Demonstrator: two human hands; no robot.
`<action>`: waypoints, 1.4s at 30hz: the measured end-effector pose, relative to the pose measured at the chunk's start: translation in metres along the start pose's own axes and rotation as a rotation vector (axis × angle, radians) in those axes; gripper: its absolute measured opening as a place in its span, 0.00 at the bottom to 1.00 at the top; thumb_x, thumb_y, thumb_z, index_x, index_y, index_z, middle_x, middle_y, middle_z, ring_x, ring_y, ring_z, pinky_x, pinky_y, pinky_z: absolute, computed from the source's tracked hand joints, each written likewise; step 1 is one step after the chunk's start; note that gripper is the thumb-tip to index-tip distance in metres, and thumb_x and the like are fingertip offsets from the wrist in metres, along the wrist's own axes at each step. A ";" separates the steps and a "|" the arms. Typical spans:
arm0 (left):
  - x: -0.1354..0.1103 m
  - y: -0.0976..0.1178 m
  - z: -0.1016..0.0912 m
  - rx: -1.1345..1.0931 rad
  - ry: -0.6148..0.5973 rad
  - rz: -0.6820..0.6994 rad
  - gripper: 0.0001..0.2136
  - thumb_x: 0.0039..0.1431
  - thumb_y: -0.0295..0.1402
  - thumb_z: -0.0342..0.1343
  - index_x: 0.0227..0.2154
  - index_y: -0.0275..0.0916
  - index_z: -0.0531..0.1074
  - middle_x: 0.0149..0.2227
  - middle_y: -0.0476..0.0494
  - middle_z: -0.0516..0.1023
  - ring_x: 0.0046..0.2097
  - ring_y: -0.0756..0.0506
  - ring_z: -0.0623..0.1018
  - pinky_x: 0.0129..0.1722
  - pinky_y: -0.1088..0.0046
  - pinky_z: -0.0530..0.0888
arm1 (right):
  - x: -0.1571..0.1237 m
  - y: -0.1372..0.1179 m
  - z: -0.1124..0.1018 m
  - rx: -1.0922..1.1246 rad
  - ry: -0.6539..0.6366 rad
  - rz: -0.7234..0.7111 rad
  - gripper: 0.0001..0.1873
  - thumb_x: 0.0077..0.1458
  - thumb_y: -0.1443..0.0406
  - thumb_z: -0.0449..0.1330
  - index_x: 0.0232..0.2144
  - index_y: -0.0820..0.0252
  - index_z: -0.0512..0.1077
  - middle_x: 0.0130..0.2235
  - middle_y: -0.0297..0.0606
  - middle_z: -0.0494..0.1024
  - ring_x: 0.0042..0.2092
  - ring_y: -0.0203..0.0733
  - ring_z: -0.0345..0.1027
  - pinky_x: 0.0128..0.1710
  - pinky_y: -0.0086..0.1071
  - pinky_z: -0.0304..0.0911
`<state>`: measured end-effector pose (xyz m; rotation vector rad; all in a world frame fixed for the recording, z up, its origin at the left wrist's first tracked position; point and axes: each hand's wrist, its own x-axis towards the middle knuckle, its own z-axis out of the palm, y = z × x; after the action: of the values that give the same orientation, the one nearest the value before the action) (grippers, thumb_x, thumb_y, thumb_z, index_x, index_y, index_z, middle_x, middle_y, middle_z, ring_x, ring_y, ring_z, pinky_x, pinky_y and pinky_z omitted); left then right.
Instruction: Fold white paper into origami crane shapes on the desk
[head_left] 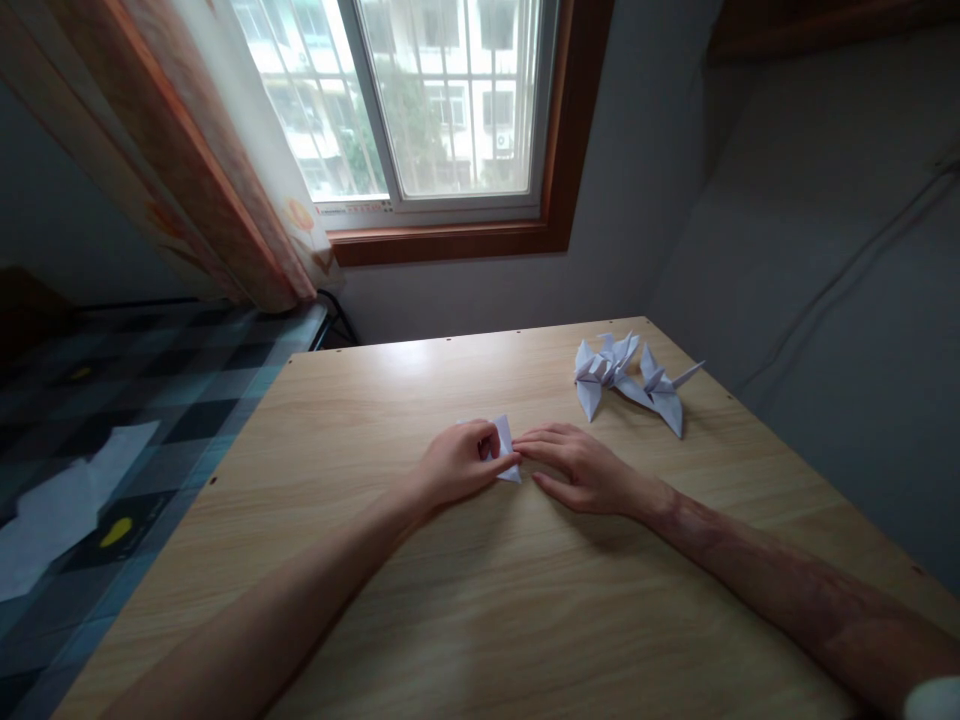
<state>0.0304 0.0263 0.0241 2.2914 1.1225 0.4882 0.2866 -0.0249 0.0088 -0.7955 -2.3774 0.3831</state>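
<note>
A small folded piece of white paper (504,440) lies on the wooden table (360,400) near its middle. My left hand (459,462) is curled around the paper, its fingers pinching the paper's left side. My right hand (581,465) lies beside it with fingers stretched flat, the fingertips pressing on the paper's right edge. Most of the paper is hidden under the two hands.
Two finished white paper cranes (628,378) sit at the table's far right. A bed with a checked cover (150,390) and loose white sheets (60,500) stands left of the table. A window (420,100) and a curtain (225,170) are behind.
</note>
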 end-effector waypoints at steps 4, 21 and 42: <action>0.001 -0.002 0.001 -0.030 0.005 0.008 0.20 0.63 0.50 0.64 0.26 0.39 0.72 0.28 0.48 0.75 0.30 0.48 0.71 0.30 0.72 0.62 | 0.000 0.002 0.001 0.004 -0.001 0.002 0.28 0.65 0.70 0.63 0.66 0.52 0.72 0.62 0.44 0.81 0.63 0.53 0.74 0.65 0.51 0.69; 0.001 -0.006 0.002 -0.167 -0.026 0.016 0.11 0.59 0.40 0.64 0.28 0.38 0.79 0.29 0.48 0.76 0.32 0.48 0.72 0.33 0.73 0.65 | -0.002 0.001 0.002 -0.119 -0.038 0.011 0.28 0.67 0.71 0.60 0.67 0.50 0.69 0.64 0.46 0.76 0.61 0.53 0.72 0.62 0.50 0.69; 0.011 0.000 -0.030 -0.501 -0.184 -0.320 0.14 0.49 0.44 0.61 0.23 0.38 0.73 0.23 0.50 0.72 0.26 0.50 0.69 0.27 0.74 0.61 | -0.001 -0.014 0.009 -0.290 -0.166 -0.146 0.30 0.71 0.62 0.59 0.72 0.54 0.65 0.66 0.43 0.76 0.70 0.52 0.62 0.78 0.55 0.48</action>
<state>0.0207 0.0446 0.0486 1.6550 1.1003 0.3713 0.2751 -0.0375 0.0074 -0.7337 -2.6666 0.0443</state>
